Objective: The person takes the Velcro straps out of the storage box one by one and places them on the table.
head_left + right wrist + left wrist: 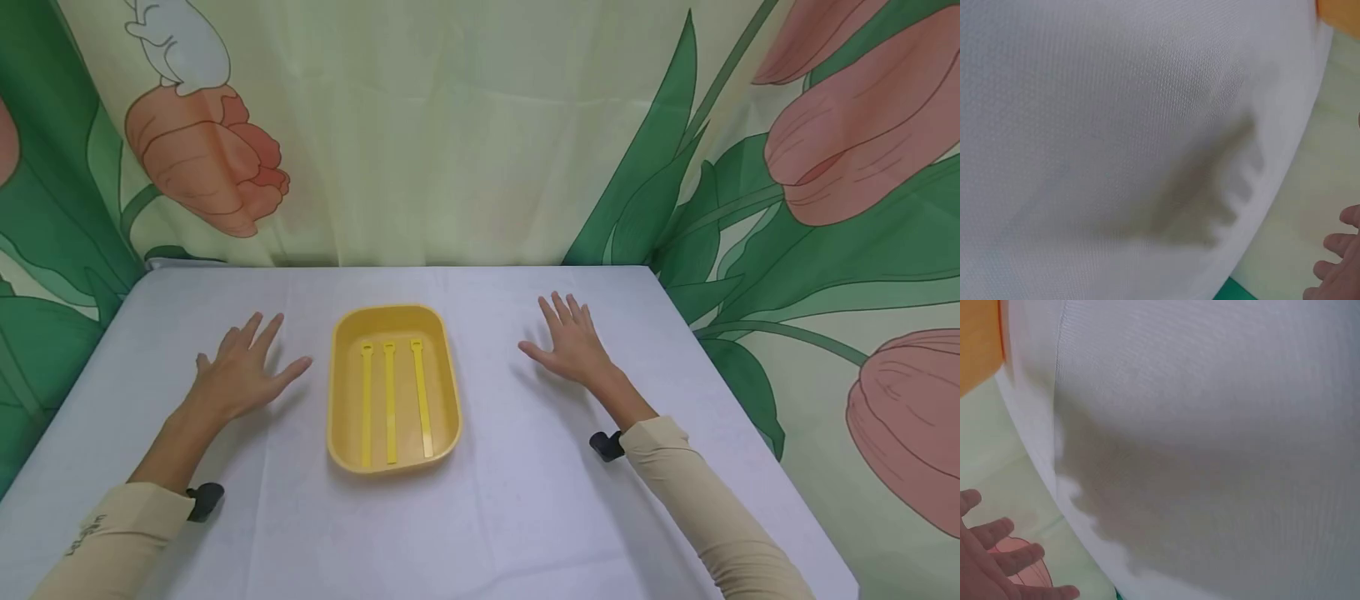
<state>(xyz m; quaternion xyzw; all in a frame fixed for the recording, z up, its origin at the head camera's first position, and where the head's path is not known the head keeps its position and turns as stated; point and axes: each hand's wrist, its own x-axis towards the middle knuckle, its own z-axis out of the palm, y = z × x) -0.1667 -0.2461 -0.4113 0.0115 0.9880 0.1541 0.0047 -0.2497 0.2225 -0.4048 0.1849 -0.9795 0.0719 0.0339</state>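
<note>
A yellow tray (337, 387) with rounded corners sits on the white-covered table between the two hands. Inside it lie three flat yellow cable ties (391, 404), lengthwise and side by side, their heads toward the far end. To the tray's left, my left hand (236, 375) hovers over the cloth with fingers spread, holding nothing. On the other side my right hand (573, 346) is likewise spread and bare, its thumb pointing toward the tray. Each wrist view shows that hand's fingers at a lower corner and its shadow on the cloth.
White cloth (525, 517) covers the table. Behind its far edge hangs a pale curtain (450, 133) printed with tulips and leaves, which continues down the right side. A small black device sits at the left wrist (206, 502) and another at the right wrist (606, 446).
</note>
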